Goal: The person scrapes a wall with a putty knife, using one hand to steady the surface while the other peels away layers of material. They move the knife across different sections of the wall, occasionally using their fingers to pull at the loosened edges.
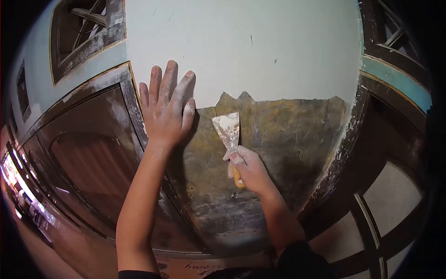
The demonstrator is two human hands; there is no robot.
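Against a pale wall (302, 56), the left hand (163, 114) lies flat, fingers (167, 83) spread; the right hand (251, 169) is closed around a scraper (228, 132) (yellow handle (237, 176), whitened blade (226, 122) upward) before the wall's dark lower patch (288, 139).

Reaching upward with the left arm (140, 214), bare and slightly bent. Showing the camera the back of the left hand (162, 114), held flat, with fingers (167, 83) spread and pointing up and with thumb (188, 115) upright beside them. Slanting up and leftward with the right forearm (278, 211); curling the right hand (251, 168) closed, with thumb extended on the near side. Dusted whitish across the fingers of both hands.
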